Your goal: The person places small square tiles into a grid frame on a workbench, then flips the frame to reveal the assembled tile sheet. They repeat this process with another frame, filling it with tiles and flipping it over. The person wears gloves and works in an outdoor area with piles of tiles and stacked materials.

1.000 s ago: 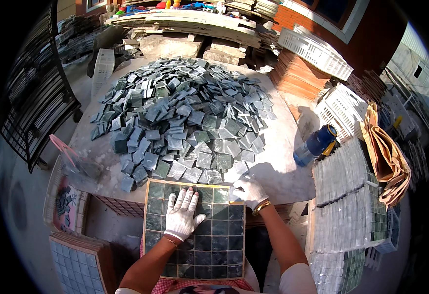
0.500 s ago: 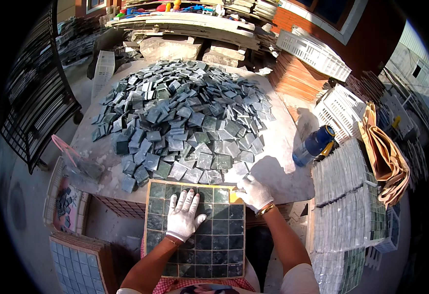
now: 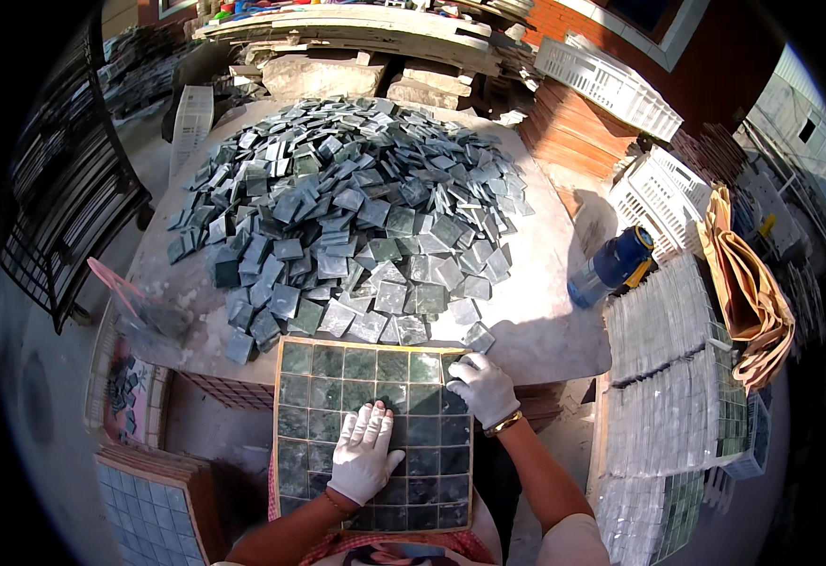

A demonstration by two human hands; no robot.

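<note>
Tile board (image 3: 422, 434) sits right below us, in front of our torso, far edge overlapping the near edge of the counter (image 3: 547, 288). Left hand (image 3: 363, 460), gloved, lies flat on it: palm down near the middle, fingers extended and nearly together, thumb out to the right, gripping nothing. Board runs out past that hand on both sides and beyond the fingertips. Right hand (image 3: 488, 389), also gloved, is at the board's far right corner, fingers bent, tips on the corner tile (image 3: 452, 360); we can't tell whether they pinch it or just press, as the glove covers part of it. Rest of the board is to the left of the right hand and nearer us. One loose tile (image 3: 478, 337) lies on the counter just beyond the right hand's fingers. Big tile pile (image 3: 356, 208) is on the counter past the board, close to its far edge, clear of both hands. Blue bottle (image 3: 611, 267) stands tilted in view to the right, beside the stacked tile sheets (image 3: 663, 368).
</note>
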